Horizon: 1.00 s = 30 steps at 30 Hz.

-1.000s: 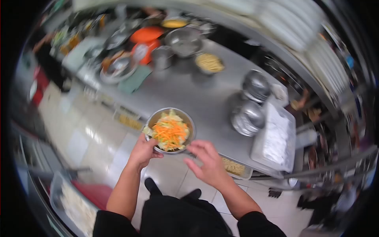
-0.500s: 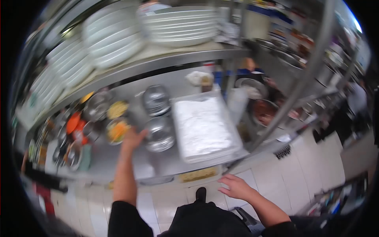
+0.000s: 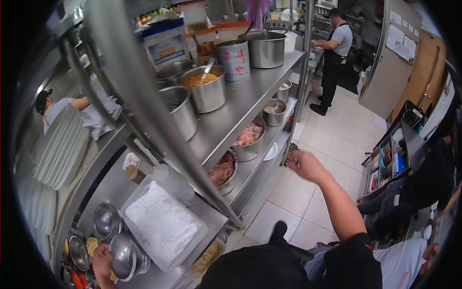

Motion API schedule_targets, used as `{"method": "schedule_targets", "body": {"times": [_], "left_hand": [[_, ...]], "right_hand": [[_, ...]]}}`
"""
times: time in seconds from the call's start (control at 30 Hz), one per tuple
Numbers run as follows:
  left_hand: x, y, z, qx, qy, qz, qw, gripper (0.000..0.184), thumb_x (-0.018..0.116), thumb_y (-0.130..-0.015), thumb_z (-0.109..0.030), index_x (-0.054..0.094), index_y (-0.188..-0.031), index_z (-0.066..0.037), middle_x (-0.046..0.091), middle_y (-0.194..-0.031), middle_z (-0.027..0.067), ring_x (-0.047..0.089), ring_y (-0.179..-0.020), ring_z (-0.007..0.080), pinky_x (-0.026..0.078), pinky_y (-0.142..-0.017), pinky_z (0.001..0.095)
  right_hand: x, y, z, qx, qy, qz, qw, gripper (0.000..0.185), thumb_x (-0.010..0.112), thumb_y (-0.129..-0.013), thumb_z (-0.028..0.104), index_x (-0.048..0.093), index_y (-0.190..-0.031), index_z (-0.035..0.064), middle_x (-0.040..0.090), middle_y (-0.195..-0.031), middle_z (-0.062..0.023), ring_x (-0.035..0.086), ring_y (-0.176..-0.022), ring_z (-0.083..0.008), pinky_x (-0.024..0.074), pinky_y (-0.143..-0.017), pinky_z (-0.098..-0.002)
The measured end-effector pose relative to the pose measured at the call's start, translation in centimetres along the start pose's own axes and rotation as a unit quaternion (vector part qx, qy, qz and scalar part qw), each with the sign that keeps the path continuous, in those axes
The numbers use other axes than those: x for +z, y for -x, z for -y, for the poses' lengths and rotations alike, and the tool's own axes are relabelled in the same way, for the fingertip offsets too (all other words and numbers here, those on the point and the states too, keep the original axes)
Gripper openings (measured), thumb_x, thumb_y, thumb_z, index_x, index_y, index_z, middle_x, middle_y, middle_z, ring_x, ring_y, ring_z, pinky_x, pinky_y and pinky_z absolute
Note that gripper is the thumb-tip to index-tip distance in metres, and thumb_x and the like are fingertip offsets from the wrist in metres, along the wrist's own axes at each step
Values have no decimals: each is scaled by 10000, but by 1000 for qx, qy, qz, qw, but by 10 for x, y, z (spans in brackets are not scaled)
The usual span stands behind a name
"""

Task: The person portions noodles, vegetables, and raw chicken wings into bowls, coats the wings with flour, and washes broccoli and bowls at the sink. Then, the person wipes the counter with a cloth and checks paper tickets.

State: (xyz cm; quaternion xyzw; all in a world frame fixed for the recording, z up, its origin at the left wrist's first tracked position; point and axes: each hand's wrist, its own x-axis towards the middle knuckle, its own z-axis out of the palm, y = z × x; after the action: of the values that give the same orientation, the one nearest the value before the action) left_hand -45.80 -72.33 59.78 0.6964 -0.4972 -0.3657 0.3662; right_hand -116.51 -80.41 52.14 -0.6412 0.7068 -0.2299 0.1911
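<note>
My left hand [image 3: 102,262] is at the lower left, with its fingers bent at the edge of a shiny metal bowl [image 3: 123,256]. This bowl leans over other bowls at the front of the counter, and a second stack of metal bowls [image 3: 107,219] stands behind it. Right of the bowls lies a clear tub of white powder [image 3: 163,224]. My right hand [image 3: 305,166] hangs in the air over the tiled floor, fingers loosely bent and apart, holding nothing.
Steel shelving [image 3: 231,130] bears pots, a tin and containers of raw meat [image 3: 250,134]. Stacked white plates [image 3: 62,147] are at left. One co-worker [image 3: 337,53] stands at the back, another [image 3: 50,108] at far left. More people are at the right edge, near a cabinet [image 3: 399,159].
The view has swung right, towards the shelving and aisle. My left hand has left the bowl of shredded vegetables and moved to the metal bowls. My right hand has risen over the floor.
</note>
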Motion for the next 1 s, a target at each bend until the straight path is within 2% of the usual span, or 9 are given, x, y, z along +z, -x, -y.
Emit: {"method": "schedule_targets", "body": {"times": [0.1,0.17,0.43,0.5,0.73,0.8,0.87,0.97,1.0], "left_hand": [[75,6,-26,-19,-6,62,998,168,586,-736,34,663,-886,39,652,-747,10,569,-665,72,441,-616,232],[129,11,-48,-61,7,121,991,216,588,-735,84,662,-935,50,694,-826,58,619,-736,90,472,-674,231],[325,52,-101,-201,93,92,971,199,630,-762,15,645,-960,22,687,-862,56,610,-752,106,471,-703,246],[370,60,-118,-204,111,86,969,195,630,-763,5,642,-957,13,677,-854,44,595,-742,100,460,-696,243],[473,71,-145,-195,189,9,962,177,606,-782,-42,625,-958,-38,626,-847,-23,536,-714,68,412,-642,225],[487,66,-147,-201,177,20,963,186,609,-798,-46,620,-983,-47,617,-832,-22,523,-710,61,401,-611,217],[503,67,-153,-223,201,25,953,193,610,-813,-45,615,-1006,-52,610,-825,-19,519,-709,61,398,-597,216],[519,71,-164,-236,226,11,945,197,613,-834,-52,608,-1031,-53,607,-823,-11,519,-692,66,398,-582,220],[521,79,-164,-247,220,2,944,197,614,-840,-56,605,-1037,-52,608,-825,-7,523,-686,70,400,-579,222]], "right_hand": [[-17,-90,-47,-102,29,-133,985,290,667,-807,160,679,-1065,29,676,-920,-200,653,-845,-384,523,-756,-445],[-38,-150,-50,-86,85,-115,986,204,647,-821,117,683,-996,21,690,-930,-191,663,-818,-367,527,-755,-425],[18,-366,-129,-200,251,171,932,223,627,-713,109,739,-892,38,698,-928,-207,664,-944,-378,539,-837,-436],[-2,-358,-114,-232,220,143,937,349,589,-736,88,704,-1058,20,658,-1117,-208,621,-1079,-360,509,-909,-413],[-67,-358,-117,-303,123,30,945,346,665,-828,300,684,-1020,13,650,-1123,-202,606,-1054,-362,467,-932,-420],[-73,-360,-103,-236,74,122,961,370,654,-836,326,682,-1024,9,655,-1108,-200,608,-1048,-363,469,-919,-420],[-52,-382,-113,-258,101,153,949,474,634,-836,433,670,-1075,25,643,-1139,-213,592,-1076,-377,454,-937,-429],[13,-416,-171,-276,35,-27,960,572,616,-822,510,651,-1144,38,613,-1211,-232,559,-1149,-384,425,-985,-435],[-2,-418,-170,-251,85,50,963,632,607,-833,533,603,-1212,28,596,-1244,-236,530,-1193,-387,386,-1026,-439]]}}
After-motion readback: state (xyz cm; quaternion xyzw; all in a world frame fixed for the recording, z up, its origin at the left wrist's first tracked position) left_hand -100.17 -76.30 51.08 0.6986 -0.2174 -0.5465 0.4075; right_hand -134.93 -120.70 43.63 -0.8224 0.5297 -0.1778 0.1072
